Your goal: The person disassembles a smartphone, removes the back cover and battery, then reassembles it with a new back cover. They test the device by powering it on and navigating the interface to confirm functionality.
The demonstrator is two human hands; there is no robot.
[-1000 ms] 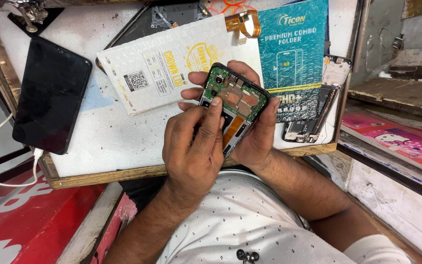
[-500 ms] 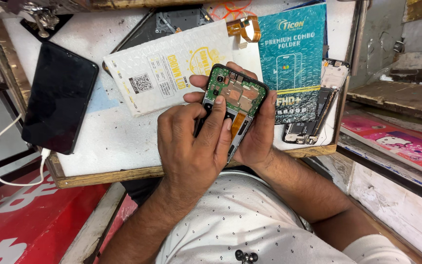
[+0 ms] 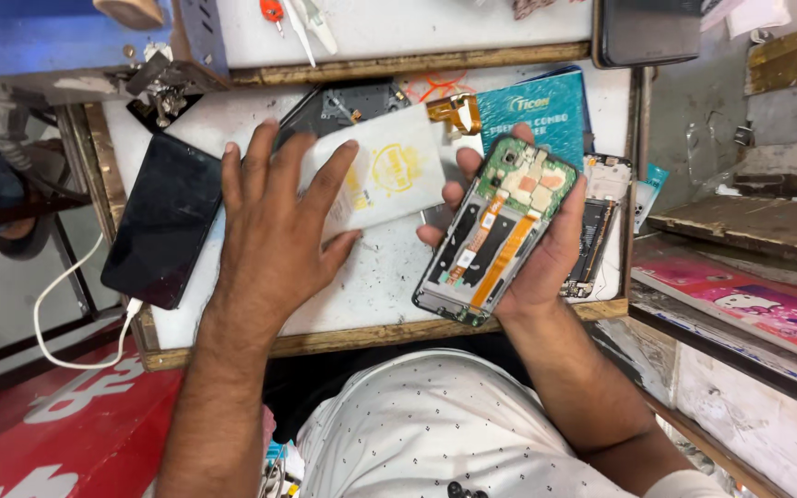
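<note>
Packages: white flat pack (image 3: 389,175) with yellow round print, mid worktop; teal printed box (image 3: 537,115) just behind it; pink printed sheet (image 3: 749,309) far right.
Worktop: white, scuffed, wood-edged (image 3: 362,337); black phone (image 3: 163,221) at left, white cable (image 3: 66,314) plugged in.
Left hand (image 3: 274,231): fingers spread wide, flat over the white pack, gripping nothing.
Right hand (image 3: 532,244): fingers wrapped round opened phone (image 3: 495,231), green board up, held above worktop's right part.
</note>
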